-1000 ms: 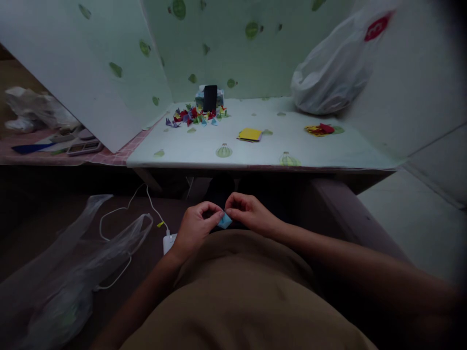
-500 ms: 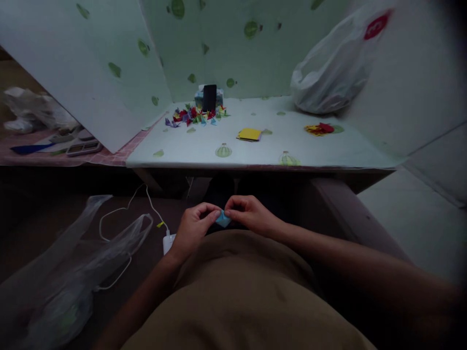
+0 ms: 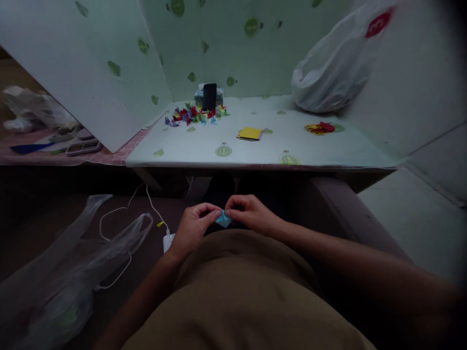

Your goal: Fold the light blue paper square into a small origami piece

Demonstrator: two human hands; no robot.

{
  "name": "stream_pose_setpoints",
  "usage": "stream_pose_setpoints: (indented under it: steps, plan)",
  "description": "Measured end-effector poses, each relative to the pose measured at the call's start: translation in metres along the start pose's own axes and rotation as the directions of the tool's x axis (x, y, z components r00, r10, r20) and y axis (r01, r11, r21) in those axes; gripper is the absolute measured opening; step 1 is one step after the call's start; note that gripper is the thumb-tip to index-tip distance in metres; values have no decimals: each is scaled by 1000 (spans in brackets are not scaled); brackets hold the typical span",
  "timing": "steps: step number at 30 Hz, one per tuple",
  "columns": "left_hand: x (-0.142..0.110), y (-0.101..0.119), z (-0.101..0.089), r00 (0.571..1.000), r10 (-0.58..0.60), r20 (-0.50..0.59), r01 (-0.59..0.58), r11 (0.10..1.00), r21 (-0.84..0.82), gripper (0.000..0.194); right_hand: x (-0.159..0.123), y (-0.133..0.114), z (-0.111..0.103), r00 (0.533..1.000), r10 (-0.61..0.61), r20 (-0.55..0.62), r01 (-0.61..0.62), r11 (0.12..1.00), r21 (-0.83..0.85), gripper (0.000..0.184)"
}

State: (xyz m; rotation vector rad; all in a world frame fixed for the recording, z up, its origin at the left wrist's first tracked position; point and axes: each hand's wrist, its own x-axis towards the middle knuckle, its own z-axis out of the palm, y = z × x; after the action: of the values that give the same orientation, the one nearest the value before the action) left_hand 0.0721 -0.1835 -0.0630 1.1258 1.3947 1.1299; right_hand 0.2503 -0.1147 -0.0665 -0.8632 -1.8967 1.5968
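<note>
A small folded piece of light-blue origami paper (image 3: 224, 220) is held over my lap, its lower end tapering to a point. My left hand (image 3: 196, 225) pinches its left edge between thumb and forefinger. On the opposite edge, my right hand (image 3: 251, 214) grips the paper the same way, with the fingertips of both hands close together. Up on the desk lie a pile of small colourful folded paper cranes (image 3: 195, 115) and a stack of square paper with a yellow top sheet (image 3: 250, 133).
A dark phone (image 3: 209, 97) leans on a tissue box (image 3: 199, 97). Red and yellow paper pieces (image 3: 320, 128) lie right, below a white plastic bag (image 3: 328, 73). Beside my left arm are a white charger with a cable (image 3: 168, 241) and a clear plastic bag (image 3: 73, 291).
</note>
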Motion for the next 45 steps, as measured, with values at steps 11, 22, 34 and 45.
stream_pose_setpoints:
  steps: [11,22,34,45]
  plan:
    - [1,2,3,1000,-2,-12,2,998,57,22,1,2,0,1000,-13,17,13,1000,2,16]
    - [-2,4,6,987,141,-70,-126,974,186,19,-1,1,-1,993,53,107,-71,983,167,35]
    - [-1,-5,3,979,171,-109,-163,984,74,18,-1,-2,1,999,-19,50,17,999,45,15]
    - [0,-10,7,970,212,-116,-196,971,133,18,0,6,2,995,-102,-8,100,989,-106,11]
